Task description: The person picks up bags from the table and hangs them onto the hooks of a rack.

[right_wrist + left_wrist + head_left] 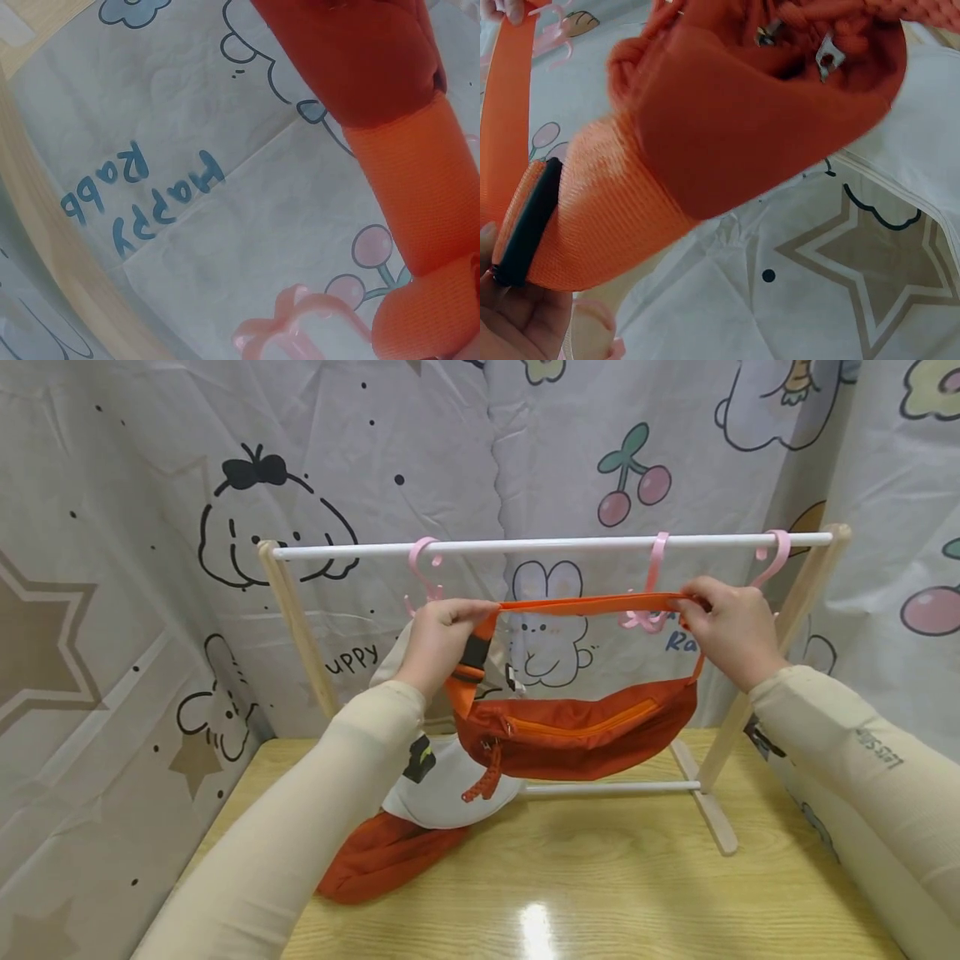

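A rust-red waist bag [581, 739] with an orange zip and a braided zip pull hangs level in front of the rack. Its bright orange strap [588, 604] is stretched between both hands. My left hand [444, 639] pinches the strap's left end near a black buckle [474, 653]; the left wrist view also shows this black fitting [529, 225]. At the strap's right end, my right hand [731, 625] pinches the webbing between thumb and fingers. In the right wrist view the orange strap [416, 187] drops from the bag's end and folds over.
A wooden rack with a white rod [525, 547] carries pink hooks [656, 581]. Behind my left arm, a white rounded item [450, 793] and another rust-red fabric piece [382, 860] sit low over the wood-grain table [600, 893]. Printed curtains [420, 443] surround it.
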{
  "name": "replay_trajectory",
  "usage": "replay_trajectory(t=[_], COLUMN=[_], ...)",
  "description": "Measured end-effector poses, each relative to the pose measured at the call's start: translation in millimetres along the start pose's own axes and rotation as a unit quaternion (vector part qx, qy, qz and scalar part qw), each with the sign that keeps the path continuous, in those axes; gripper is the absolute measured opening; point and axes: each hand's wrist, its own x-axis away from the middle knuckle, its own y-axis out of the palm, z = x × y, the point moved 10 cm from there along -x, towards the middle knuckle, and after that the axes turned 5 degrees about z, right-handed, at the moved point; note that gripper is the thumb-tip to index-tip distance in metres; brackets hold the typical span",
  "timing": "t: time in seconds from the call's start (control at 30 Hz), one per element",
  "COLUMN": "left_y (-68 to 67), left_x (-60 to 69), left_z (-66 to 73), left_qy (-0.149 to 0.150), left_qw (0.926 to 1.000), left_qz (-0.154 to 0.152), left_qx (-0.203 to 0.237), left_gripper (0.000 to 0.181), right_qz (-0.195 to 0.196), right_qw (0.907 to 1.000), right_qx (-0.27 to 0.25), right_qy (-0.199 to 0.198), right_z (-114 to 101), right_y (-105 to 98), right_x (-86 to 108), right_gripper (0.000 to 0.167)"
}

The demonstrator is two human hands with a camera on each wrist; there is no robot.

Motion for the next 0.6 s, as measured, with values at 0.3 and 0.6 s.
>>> replay_trajectory(t=[0.3, 0.6], left_y=[-7.0, -4.7], left_x=[-4.8, -8.6], left_z=[11.6, 8.8], left_qy=[0.038, 0.007], left_qw=[0.9976, 0.9979], left_qz=[0.036, 0.052], left_qx=[-0.046, -0.039], left_gripper=[0.025, 0.026], right_qz=[0.013, 0.029], right_qw=[0.9999, 0.9989], right_qx=[0.004, 0.022], right_qy=[0.0, -0.031], right_z=[-0.7, -5.6], right_y=[-2.6, -5.4], right_x=[1.9, 2.0], right_gripper=[0.013, 0.01])
